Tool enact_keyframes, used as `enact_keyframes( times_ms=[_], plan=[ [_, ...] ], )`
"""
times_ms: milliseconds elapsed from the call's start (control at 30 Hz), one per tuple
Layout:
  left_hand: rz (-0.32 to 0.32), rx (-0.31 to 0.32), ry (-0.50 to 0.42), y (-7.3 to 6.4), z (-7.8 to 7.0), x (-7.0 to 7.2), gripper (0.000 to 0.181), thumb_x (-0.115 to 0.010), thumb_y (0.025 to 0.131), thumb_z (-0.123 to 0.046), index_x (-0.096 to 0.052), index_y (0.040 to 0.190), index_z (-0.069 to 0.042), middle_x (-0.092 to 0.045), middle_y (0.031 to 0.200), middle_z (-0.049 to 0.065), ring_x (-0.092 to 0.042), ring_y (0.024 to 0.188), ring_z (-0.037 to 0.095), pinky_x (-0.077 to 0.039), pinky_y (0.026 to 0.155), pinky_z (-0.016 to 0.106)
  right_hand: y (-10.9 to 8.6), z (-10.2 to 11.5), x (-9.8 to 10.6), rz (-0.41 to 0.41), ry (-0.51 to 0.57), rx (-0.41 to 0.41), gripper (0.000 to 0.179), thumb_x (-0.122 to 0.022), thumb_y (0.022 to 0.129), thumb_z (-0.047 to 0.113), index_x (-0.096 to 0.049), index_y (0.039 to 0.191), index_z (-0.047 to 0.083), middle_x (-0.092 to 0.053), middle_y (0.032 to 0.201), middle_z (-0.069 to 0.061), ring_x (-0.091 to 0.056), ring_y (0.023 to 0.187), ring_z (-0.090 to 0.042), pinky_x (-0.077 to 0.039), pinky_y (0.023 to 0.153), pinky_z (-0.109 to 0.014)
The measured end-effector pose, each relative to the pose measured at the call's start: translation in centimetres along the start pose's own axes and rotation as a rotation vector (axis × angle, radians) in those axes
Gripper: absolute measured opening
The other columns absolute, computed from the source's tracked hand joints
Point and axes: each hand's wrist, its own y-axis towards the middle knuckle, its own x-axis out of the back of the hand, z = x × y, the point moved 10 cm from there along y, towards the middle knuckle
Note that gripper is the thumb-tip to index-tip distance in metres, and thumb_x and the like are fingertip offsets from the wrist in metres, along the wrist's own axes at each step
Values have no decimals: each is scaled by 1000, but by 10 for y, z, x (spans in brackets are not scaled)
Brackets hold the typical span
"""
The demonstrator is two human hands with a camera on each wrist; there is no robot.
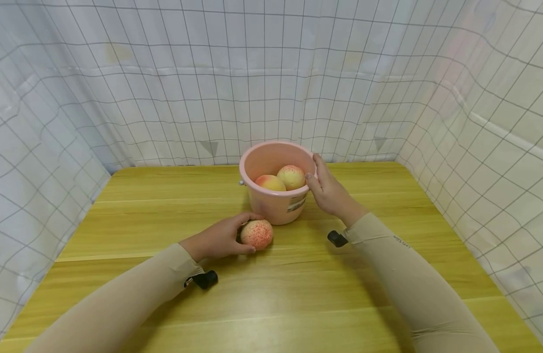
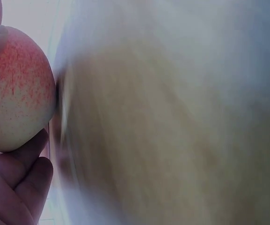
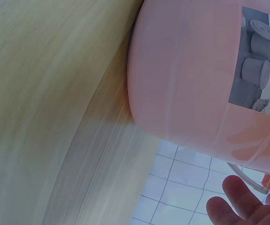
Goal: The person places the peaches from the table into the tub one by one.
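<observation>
A pink bucket (image 1: pixel 276 206) stands upright on the wooden table, with two yellow-red peaches (image 1: pixel 291 176) visible inside. My right hand (image 1: pixel 331 192) holds the bucket's right rim, thumb over the edge and fingers along the outer side. In the right wrist view, some fingertips (image 3: pixel 240 199) show beside the bucket wall (image 3: pixel 181 79) near its handle. Just in front of the bucket, my left hand (image 1: pixel 223 238) grips a red-speckled peach (image 1: pixel 257 234) from the left. The left wrist view has this peach (image 2: pixel 18 89) between the thumb and the curled fingers (image 2: pixel 34 183).
The wooden table (image 1: pixel 298 304) reaches back to white grid-patterned curtains (image 1: pixel 271 88), which also hang at both sides. A white handle (image 3: pixel 247 178) and a picture label (image 3: pixel 256 56) are on the bucket. Black wrist devices (image 1: pixel 337 239) stick out below both sleeves.
</observation>
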Motion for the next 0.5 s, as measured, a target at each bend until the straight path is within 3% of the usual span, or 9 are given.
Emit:
enact_keyframes(
  times_ms=[500],
  plan=[
    [-9,-2,66,2,2,0,72,-87,89,-25,-50,151,-20,-64,140,4,-63,122,20,-52,107,46,0,2,1,4,-2,0,71,-31,114,33,3,168,3,-2,176,-22,-10,164,-37,-17,132,-56]
  ],
)
